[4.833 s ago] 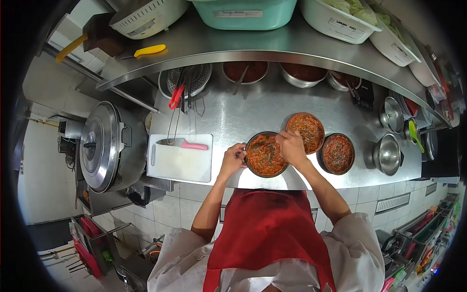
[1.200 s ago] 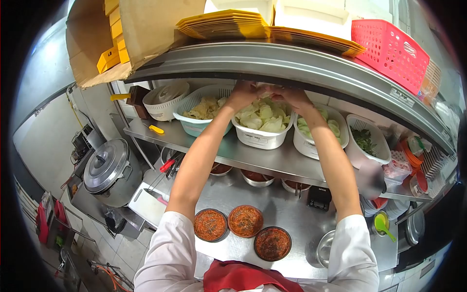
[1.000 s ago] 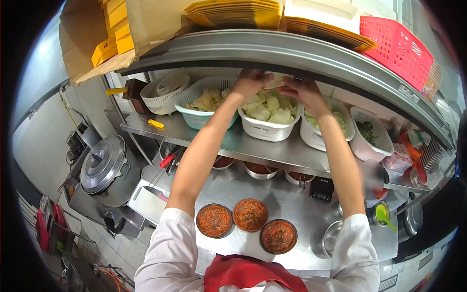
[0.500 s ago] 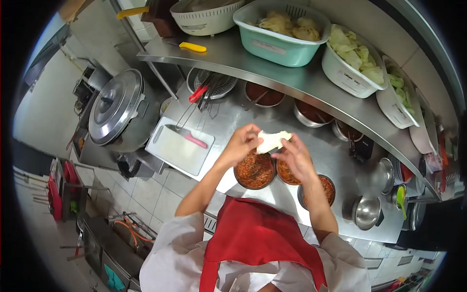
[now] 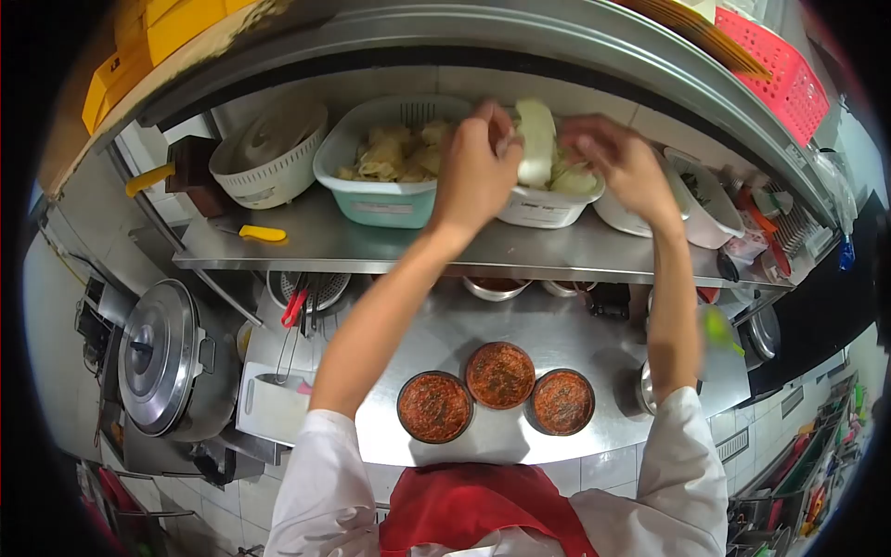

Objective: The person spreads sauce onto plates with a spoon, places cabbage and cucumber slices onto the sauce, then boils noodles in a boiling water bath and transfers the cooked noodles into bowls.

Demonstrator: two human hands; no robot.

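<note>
My left hand is raised over the shelf, fingertips pinched on the edge of a pale lettuce leaf. The leaf hangs over a white tub of similar pale green leaves. On the leaf's other side is my right hand, fingers bent and apart, blurred, with a gap between them and the leaf. Below, on the steel counter, stand three round dark pans with red sauce: a left pan, a middle pan and a right pan.
Along the steel shelf stand a turquoise tub of pale slices, a white colander and a yellow-handled knife. A large lidded pot is at left, beside a white cutting board. Steel bowls with sauce sit under the shelf.
Both hands have risen from above the sauce pans to the tub on the shelf. A pale piece was between both hands before; now the left hand alone pinches a leaf. The view has tilted up.
</note>
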